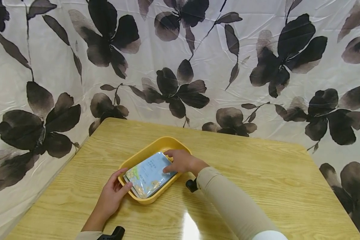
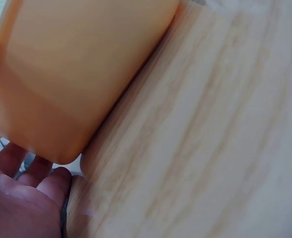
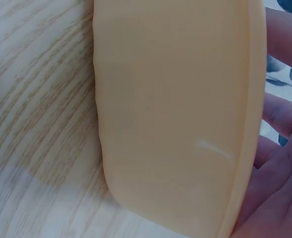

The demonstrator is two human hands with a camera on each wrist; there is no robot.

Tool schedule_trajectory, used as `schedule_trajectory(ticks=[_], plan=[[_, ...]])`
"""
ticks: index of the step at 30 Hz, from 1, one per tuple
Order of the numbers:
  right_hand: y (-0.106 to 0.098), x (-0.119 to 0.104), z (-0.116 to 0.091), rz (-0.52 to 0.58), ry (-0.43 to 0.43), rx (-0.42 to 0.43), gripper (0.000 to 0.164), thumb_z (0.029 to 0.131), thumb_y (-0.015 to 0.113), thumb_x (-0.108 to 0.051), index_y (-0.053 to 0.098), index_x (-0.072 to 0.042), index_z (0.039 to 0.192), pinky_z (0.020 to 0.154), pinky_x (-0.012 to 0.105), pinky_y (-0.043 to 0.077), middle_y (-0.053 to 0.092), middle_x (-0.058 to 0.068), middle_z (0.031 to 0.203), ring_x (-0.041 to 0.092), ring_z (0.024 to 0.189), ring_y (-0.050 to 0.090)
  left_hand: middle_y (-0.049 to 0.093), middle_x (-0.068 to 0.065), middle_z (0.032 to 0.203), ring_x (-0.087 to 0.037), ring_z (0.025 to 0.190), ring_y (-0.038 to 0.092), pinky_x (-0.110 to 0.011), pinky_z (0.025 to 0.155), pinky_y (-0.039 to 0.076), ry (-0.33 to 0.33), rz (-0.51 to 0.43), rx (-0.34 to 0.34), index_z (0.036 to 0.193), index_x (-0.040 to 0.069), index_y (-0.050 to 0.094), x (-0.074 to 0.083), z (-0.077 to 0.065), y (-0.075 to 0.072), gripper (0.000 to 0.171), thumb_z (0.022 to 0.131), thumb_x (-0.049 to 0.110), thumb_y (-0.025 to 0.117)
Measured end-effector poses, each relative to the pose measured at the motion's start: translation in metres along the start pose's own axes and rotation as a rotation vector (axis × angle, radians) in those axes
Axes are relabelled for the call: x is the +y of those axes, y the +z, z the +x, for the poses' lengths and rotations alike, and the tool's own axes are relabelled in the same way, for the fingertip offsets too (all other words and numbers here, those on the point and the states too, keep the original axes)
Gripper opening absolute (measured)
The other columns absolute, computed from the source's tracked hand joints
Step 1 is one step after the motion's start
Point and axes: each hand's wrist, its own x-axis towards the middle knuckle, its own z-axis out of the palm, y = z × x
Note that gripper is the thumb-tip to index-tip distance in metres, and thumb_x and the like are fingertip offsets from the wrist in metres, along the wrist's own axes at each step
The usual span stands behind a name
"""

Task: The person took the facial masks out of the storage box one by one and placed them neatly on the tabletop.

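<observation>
A yellow plastic basket (image 1: 150, 201) stands on the wooden table, turned at an angle. Inside lies a light blue glossy packet (image 1: 151, 171) with printed lettering and cartoon figures, and a grey edge shows beneath its left end. My left hand (image 1: 111, 195) grips the basket's left end, thumb over the rim and fingers along the outside; in the left wrist view those fingertips are right at the orange-looking wall (image 2: 81, 74). Reaching over the right rim, my right hand (image 1: 183, 162) holds the packet's right end, thumb on its top and index finger at its far corner. The other fingers are mostly hidden.
The wood-grain table (image 1: 258, 173) extends well to the right of the basket. A floral cloth (image 1: 216, 76) hangs behind and along the left side. Black wrist cameras (image 1: 192, 185) sit by both wrists, and a bright reflection lies on the tabletop in front.
</observation>
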Motion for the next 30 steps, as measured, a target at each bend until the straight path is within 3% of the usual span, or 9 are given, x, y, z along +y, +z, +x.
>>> schedule_trajectory(ticks=[3,10,17,30], plan=[[-0.0002,-0.0006,-0.0005,0.007,0.004,-0.007,0.072,0.086,0.082,-0.031,0.049,-0.015,0.148,0.106,0.037,0.043,0.053,0.01,0.143,0.025,0.129,0.051,0.025,-0.033,0.154,-0.038,0.144,0.021,-0.006,0.102,0.028,0.008,-0.007,0.001,0.146,-0.005,0.036,-0.0005,-0.0001,0.0005,0.053,0.1,0.004,0.06],[-0.0013,-0.0008,-0.0001,0.011,0.004,-0.033,0.071,0.087,0.081,-0.03,0.05,-0.015,0.148,0.105,0.036,0.044,0.054,0.01,0.142,0.025,0.13,0.05,0.026,-0.035,0.152,-0.049,0.141,0.02,-0.007,0.103,0.028,0.024,-0.022,0.011,0.146,-0.008,0.035,-0.0006,0.0006,0.0013,0.055,0.098,-0.001,0.061],[0.0036,-0.0031,0.0015,-0.088,0.005,-0.054,0.072,0.085,0.081,-0.037,0.051,-0.015,0.147,0.105,0.033,0.042,0.058,0.01,0.138,0.021,0.126,0.053,0.025,-0.033,0.154,-0.047,0.142,0.019,-0.006,0.102,0.028,0.006,-0.01,0.007,0.146,-0.006,0.035,0.001,0.0008,0.0019,0.054,0.099,0.003,0.061],[0.0074,-0.0043,0.0014,-0.079,0.03,-0.039,0.073,0.084,0.082,-0.038,0.051,-0.016,0.147,0.109,0.035,0.039,0.053,0.009,0.144,0.02,0.129,0.05,0.024,-0.032,0.154,-0.045,0.144,0.017,-0.006,0.102,0.027,-0.01,-0.008,0.0,0.146,-0.006,0.035,0.003,-0.0002,0.0011,0.054,0.1,0.004,0.061]])
